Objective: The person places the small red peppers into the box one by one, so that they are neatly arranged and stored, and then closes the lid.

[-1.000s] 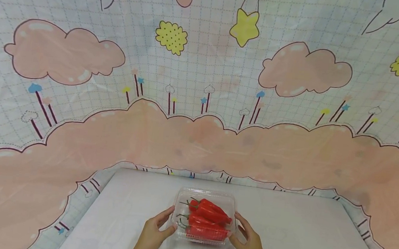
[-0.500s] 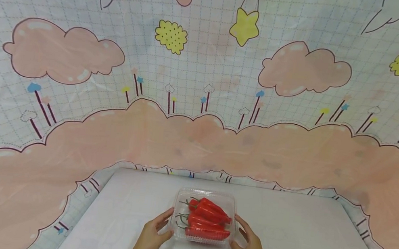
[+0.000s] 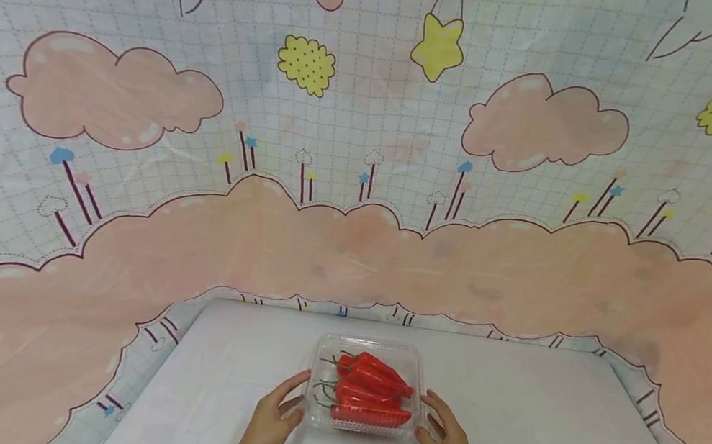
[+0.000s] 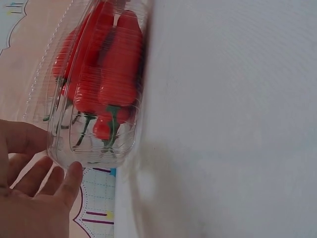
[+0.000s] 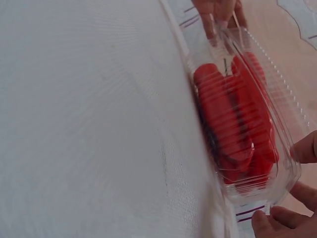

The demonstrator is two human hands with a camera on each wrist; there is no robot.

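A clear plastic clamshell box point(image 3: 363, 425) sits on the white table with its lid down. Inside lie several red peppers point(image 3: 375, 376), their thin green stems toward the left. At the box's left end is my left hand point(image 3: 270, 419), fingers loosely bent and fingertips right at the rim. My right hand point(image 3: 451, 442) is at the opposite end, its relaxed fingertips close beside the edge. The left wrist view has the thumb point(image 4: 74, 171) just below the box's corner. In the right wrist view, one fingertip point(image 5: 299, 151) is at the rim and others stand a little apart.
The white table point(image 3: 538, 415) spreads out on both sides of the box. A cloth backdrop point(image 3: 352, 258) with clouds and stars rises behind the table and drapes around its left and right edges.
Both hands have loosened and drawn slightly outward from the box, the right one more. The front pepper has settled straighter along the box's near side. The box stays in place.
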